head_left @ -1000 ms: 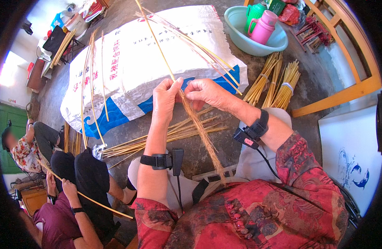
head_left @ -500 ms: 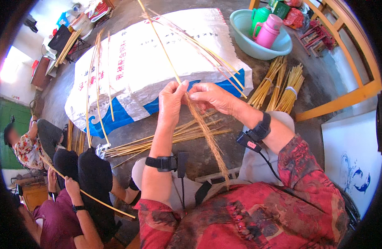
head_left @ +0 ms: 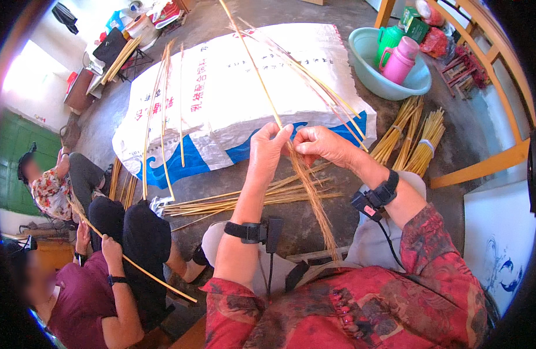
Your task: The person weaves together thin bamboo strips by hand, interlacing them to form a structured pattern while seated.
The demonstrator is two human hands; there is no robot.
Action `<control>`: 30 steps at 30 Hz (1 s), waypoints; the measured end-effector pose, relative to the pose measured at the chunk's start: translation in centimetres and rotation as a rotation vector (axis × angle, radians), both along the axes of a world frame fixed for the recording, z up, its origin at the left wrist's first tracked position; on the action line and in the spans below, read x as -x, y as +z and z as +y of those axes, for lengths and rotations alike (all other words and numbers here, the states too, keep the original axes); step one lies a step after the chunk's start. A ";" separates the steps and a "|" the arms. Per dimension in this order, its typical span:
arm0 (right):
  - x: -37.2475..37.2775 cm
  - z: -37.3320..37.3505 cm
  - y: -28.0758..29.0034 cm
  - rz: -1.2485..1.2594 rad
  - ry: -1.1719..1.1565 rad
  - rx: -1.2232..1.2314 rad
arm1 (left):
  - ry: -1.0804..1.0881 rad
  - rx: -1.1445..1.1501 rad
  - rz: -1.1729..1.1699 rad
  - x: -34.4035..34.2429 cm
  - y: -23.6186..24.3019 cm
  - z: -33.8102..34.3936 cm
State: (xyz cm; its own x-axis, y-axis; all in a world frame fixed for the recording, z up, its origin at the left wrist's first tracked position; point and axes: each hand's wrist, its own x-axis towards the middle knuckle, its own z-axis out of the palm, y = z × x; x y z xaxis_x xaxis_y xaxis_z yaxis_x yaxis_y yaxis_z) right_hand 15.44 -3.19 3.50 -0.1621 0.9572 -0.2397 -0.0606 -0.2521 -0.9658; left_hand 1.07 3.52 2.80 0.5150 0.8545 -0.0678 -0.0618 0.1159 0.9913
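Grey concrete floor, white woven sack [head_left: 245, 87] spread flat beyond the hands. Versus one second ago: both hands sit slightly higher and closer together; strips fan wider above. Left hand [head_left: 267, 152], fingers pressed together, pinches the bundle of thin bamboo strips [head_left: 307, 180]. Right hand [head_left: 319, 146], just beside it, pinches the same bundle. Long axis runs steeply: loose ends fan up and away above the grip, gathered ends trail down toward the lap. More strips [head_left: 245, 200] lie crosswise below the grip.
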 end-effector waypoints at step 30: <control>-2.1 -3.2 0.8 0.281 -0.014 0.010 | -0.128 0.389 -0.489 1.2 0.4 1.1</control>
